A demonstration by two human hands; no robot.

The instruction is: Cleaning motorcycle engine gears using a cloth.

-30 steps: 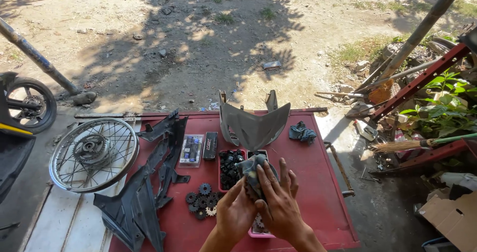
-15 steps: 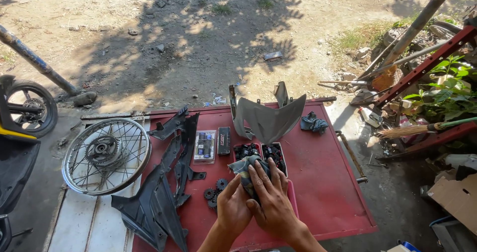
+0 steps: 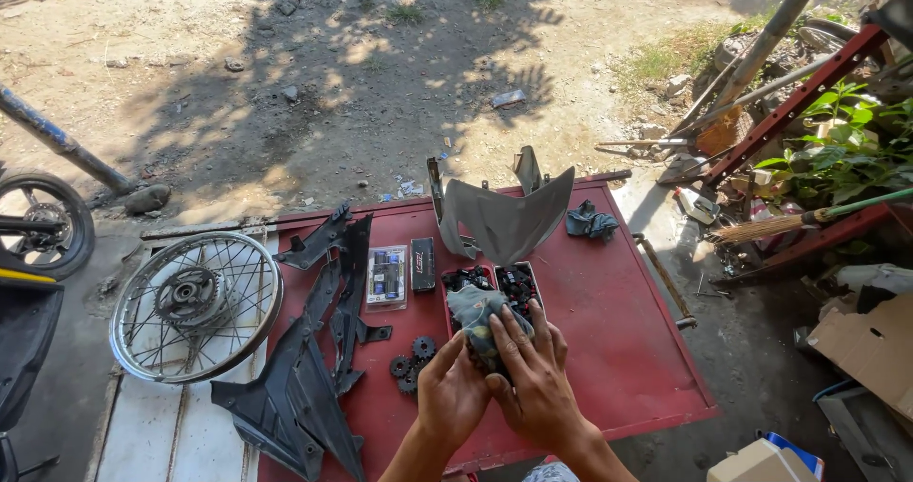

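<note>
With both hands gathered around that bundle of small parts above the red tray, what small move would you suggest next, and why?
Probably lower the clear bag of small dark parts back into the red compartment tray. Both the left hand and right hand cup it directly above the tray, which already holds similar dark parts, while loose gears lie on the red table beside it; setting it down there would likely keep pieces from scattering.

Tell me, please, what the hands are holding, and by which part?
Both hands, left and right, clasp a crumpled greyish cloth bundle around its lower end; its contents cannot be told.
</note>
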